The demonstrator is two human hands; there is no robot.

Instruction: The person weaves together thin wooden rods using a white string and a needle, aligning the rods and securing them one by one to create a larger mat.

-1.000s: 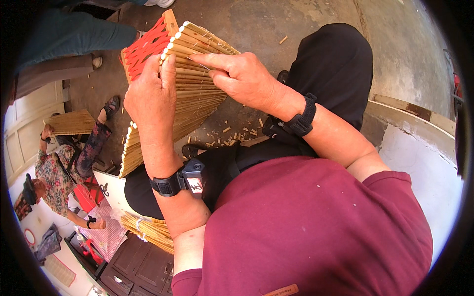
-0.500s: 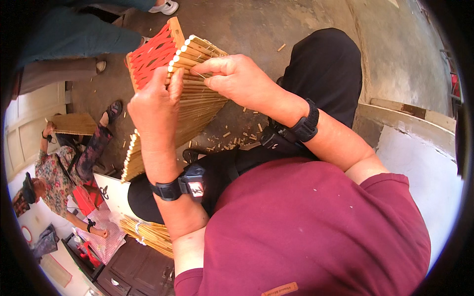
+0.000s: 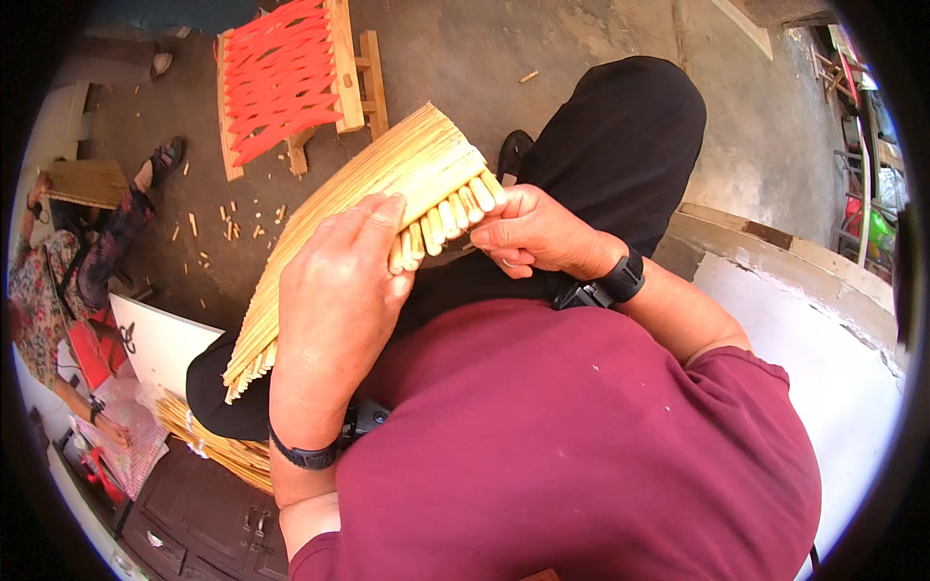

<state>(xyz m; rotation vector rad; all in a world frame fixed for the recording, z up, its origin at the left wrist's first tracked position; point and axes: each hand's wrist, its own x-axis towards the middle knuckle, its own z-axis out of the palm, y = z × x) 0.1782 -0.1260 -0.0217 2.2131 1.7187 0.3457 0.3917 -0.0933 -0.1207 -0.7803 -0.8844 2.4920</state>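
A stiff mat of pale straw-coloured sticks (image 3: 373, 169), laid side by side, is held over my lap with its cut stick ends turned towards me. My left hand (image 3: 344, 276) is closed on the mat's near edge, its fingers lying over the top. At the right corner, my right hand (image 3: 538, 232) grips the outermost sticks with thumb and curled fingers. Whether a thread or needle is also in the right hand cannot be seen. Dark straps circle both wrists.
A wooden folding stool (image 3: 349, 73) with a red strap seat stands ahead. Short stick offcuts (image 3: 232, 228) litter the floor. A bundle of long sticks (image 3: 218, 441) lies by a dark cabinet (image 3: 199, 504) at lower left. Another person (image 3: 58, 290) sits at far left, holding a similar mat.
The mat has been turned over and drawn nearer my lap. Both hands have come down with it, the right moving to its corner. The thin thread or needle at my right fingers no longer shows.
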